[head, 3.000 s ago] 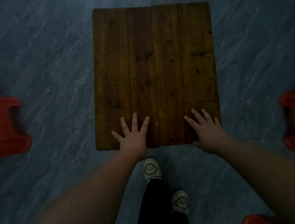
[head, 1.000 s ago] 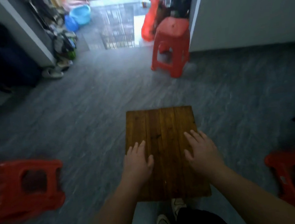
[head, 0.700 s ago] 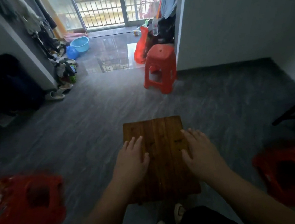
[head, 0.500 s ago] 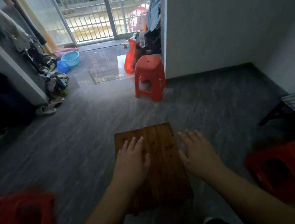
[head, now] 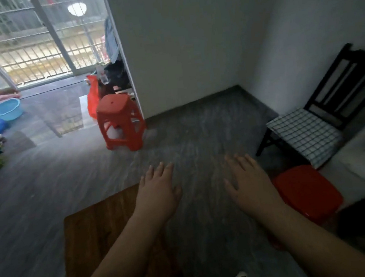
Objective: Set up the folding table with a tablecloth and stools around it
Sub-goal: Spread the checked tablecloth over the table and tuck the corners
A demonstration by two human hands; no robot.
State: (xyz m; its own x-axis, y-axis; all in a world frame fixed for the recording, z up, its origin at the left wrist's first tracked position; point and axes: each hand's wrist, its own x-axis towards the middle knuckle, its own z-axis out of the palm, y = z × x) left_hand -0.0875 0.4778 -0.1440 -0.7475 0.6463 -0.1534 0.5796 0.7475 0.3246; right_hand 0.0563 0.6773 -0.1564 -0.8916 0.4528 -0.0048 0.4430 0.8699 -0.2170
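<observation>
1. While reaching forward in the head view, holds nothing in either the left hand (head: 158,193) or the right hand (head: 247,181): fingers straight and spread, palms down, the two kept apart from each other.
2. Finds the folding table (head: 101,234) standing on the grey floor (head: 188,137) at lower left, its wooden top bare, with no cloth on it. Lies under the left forearm, with the left hand reaching past its far right corner; cannot tell whether the arm touches the top. Sits well apart from the right hand.
3. Shows a far stool (head: 119,122), red and upright, by the corner of the wall (head: 189,46) and well apart from the table; also a near stool (head: 305,190), red, just beside the right hand and wrist.
4. Places a checked cloth (head: 301,134) on the seat of a black chair (head: 348,83), beyond the right hand and apart from it; probably the tablecloth.
5. Looks like the fetching of the cloth, with the table up but uncovered. Calls next for a reach to the chair, a grip on the cloth's edge and a carry back to spread it over the top, then for drawing the stools in round the table.
</observation>
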